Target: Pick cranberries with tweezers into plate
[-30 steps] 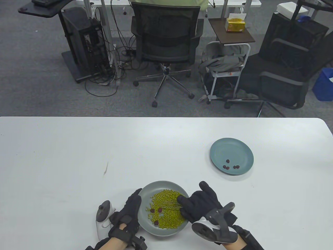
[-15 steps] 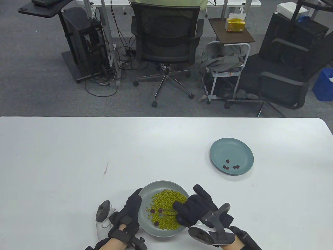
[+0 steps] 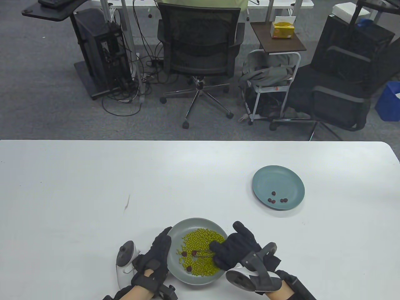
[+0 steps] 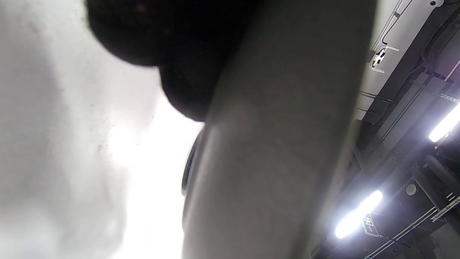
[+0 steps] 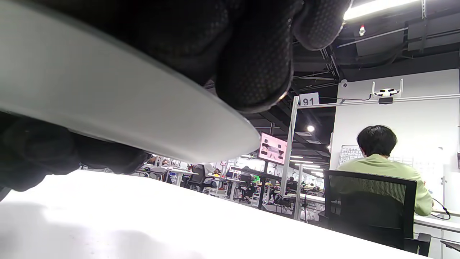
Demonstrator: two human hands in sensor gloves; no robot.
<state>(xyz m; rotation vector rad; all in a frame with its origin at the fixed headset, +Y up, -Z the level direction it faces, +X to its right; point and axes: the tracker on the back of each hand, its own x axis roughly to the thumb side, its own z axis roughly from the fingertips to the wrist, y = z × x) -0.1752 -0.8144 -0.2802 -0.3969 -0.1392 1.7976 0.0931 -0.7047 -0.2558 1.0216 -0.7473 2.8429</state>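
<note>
Near the table's front edge: grey plate heaped with green beans, three dark cranberries among them. Left hand against the plate's left rim, fingers together along its outside, likewise dark against the rim in the left wrist view. Right hand over the plate's right side, fingers curled, pinching thin tweezers; tips at a cranberry mid-pile, whether closed on it impossible to tell. Farther right, well apart, blue plate with four cranberries near its front rim. Beyond the table, office chair.
</note>
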